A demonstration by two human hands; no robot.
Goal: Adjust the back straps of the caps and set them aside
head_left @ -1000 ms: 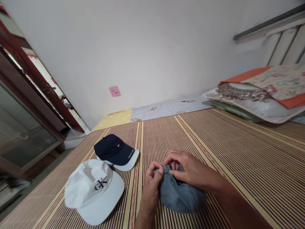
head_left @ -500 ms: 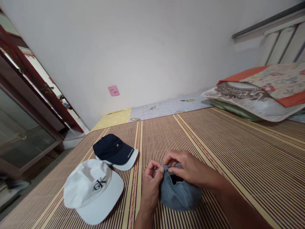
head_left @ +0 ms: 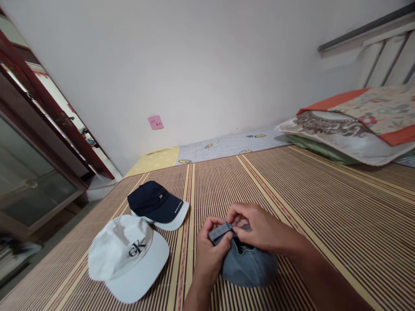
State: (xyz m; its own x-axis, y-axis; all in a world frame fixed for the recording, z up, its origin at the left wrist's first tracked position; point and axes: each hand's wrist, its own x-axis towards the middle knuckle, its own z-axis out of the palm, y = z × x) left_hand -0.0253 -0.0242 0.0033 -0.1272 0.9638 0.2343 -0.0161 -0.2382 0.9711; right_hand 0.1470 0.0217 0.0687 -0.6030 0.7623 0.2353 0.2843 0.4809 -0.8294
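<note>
A grey-blue baseball cap (head_left: 248,267) rests on the striped mat with its back opening facing me. Its adjustment strap (head_left: 219,232) sticks out to the left above the opening. My left hand (head_left: 210,250) pinches this strap between thumb and fingers. Close beside it, my right hand (head_left: 251,224) is closed on the strap near its buckle, which the fingers mostly hide. To the left lie a white cap with black letters (head_left: 119,246) and, touching it from behind, a navy cap with a pale brim (head_left: 154,201).
The striped bamboo mat (head_left: 324,207) covers the bed. Pillows (head_left: 343,134) are stacked at the far right under a rail (head_left: 366,26). A white wall (head_left: 227,65) with a pink note (head_left: 155,122) rises behind. A glass-fronted cabinet (head_left: 29,172) stands at the left.
More of the strap now shows to the left of the buckle, and my left thumb and fingers have shifted along it. The other caps have not moved.
</note>
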